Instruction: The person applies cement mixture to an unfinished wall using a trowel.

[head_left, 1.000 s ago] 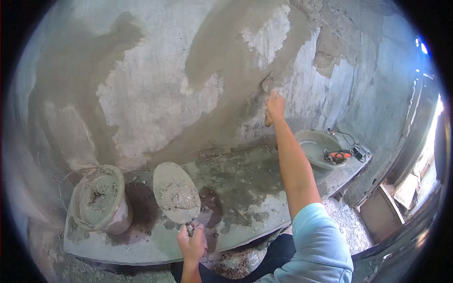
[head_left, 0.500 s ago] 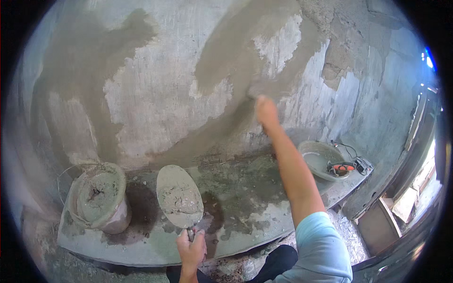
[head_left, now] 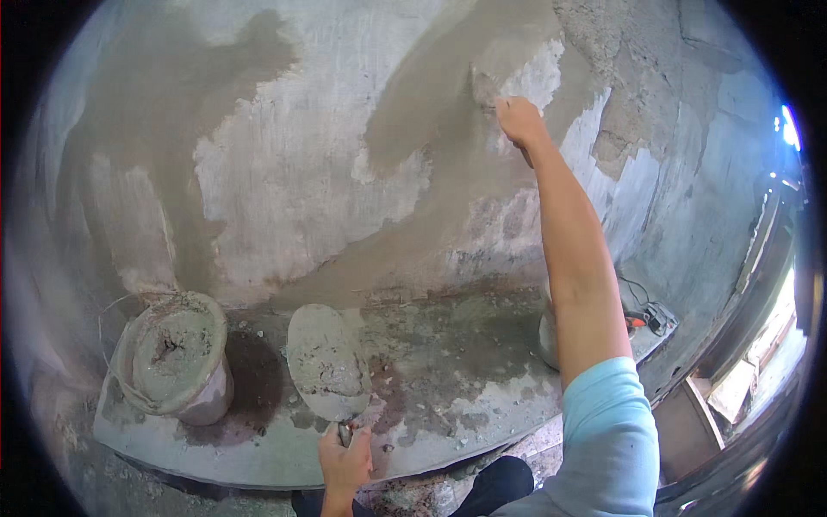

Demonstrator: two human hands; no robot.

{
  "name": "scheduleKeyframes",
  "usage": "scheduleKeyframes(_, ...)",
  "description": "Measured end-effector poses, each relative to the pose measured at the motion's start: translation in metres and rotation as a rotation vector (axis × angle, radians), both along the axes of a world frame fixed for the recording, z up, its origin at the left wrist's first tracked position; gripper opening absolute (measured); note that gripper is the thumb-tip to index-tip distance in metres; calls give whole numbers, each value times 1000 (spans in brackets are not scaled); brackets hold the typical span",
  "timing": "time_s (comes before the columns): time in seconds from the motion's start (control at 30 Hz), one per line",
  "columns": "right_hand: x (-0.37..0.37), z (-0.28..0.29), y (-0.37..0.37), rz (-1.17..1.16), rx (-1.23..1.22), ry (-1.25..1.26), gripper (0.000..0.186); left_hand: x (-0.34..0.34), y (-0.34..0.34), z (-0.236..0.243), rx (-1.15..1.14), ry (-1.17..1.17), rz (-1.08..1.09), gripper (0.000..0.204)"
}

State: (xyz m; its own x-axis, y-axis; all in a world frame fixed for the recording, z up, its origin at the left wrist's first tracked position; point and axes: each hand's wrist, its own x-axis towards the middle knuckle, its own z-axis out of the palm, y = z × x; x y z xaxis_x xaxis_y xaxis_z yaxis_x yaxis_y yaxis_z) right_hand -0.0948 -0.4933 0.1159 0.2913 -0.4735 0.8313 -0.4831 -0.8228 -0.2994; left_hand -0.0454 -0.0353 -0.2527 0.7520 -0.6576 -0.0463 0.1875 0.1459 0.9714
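My left hand [head_left: 345,457] is closed round the short handle of an oval mortar scoop [head_left: 308,332], with wet grey mortar [head_left: 338,370] heaped on it. The scoop points away from me, above the ledge. My right arm is stretched up to the wall, and my right hand [head_left: 520,121] is closed on the handle of a trowel [head_left: 485,88]. The trowel's blade lies at the wall, beside a bare pale patch; its edges blend with the plaster. Fresh darker plaster [head_left: 422,112] spreads in bands around it.
A mortar-caked bucket [head_left: 205,403] full of grey mix stands on the ledge [head_left: 500,405] at left. To the right, my arm partly hides a basin [head_left: 546,332] and an orange-handled tool [head_left: 636,320]. Boards [head_left: 689,422] lean at far right.
My right hand has moved up and slightly right along the wall with the trowel. My left hand and the loaded scoop stay nearly in place. The basin is now mostly covered by my arm.
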Motion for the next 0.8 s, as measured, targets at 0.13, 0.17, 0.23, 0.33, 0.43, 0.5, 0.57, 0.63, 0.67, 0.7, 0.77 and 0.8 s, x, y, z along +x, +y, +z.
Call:
scheduleKeyframes(0.13,9,-41,-19,-128,-171,489,47,-3,-10,6,-53,17,1,17)
scheduleKeyframes(0.17,12,-67,-13,-88,-146,542,46,-1,-7,8,-53,29,-4,17)
scheduleKeyframes(0.23,13,-125,13,-100,-38,703,44,3,1,-2,-102,6,17,16)
scheduleKeyframes(0.33,-17,-158,23,-133,4,842,42,2,0,5,-91,25,14,15)
scheduleKeyframes(0.43,-34,-119,0,-86,-57,536,41,0,-8,2,-86,8,4,14)
scheduleKeyframes(0.5,-35,-68,-22,-105,-233,374,42,2,-9,1,-91,-36,-37,15)
scheduleKeyframes(0.57,-13,-28,-13,-84,-183,275,45,3,-2,-1,-72,-71,-44,16)
scheduleKeyframes(0.63,-7,-25,-28,-107,-200,276,47,1,-2,1,-38,-16,-51,17)
scheduleKeyframes(0.67,-2,-29,-35,-126,-220,268,48,0,-5,1,-40,-17,-52,17)
scheduleKeyframes(0.7,-2,-47,-40,-127,-204,362,48,-2,-8,2,-57,-4,-51,14)
scheduleKeyframes(0.77,7,-113,-27,-120,-124,535,48,0,-5,1,-56,14,-27,12)
scheduleKeyframes(0.8,5,-139,-15,-133,-67,614,47,2,-3,2,-64,7,-12,12)
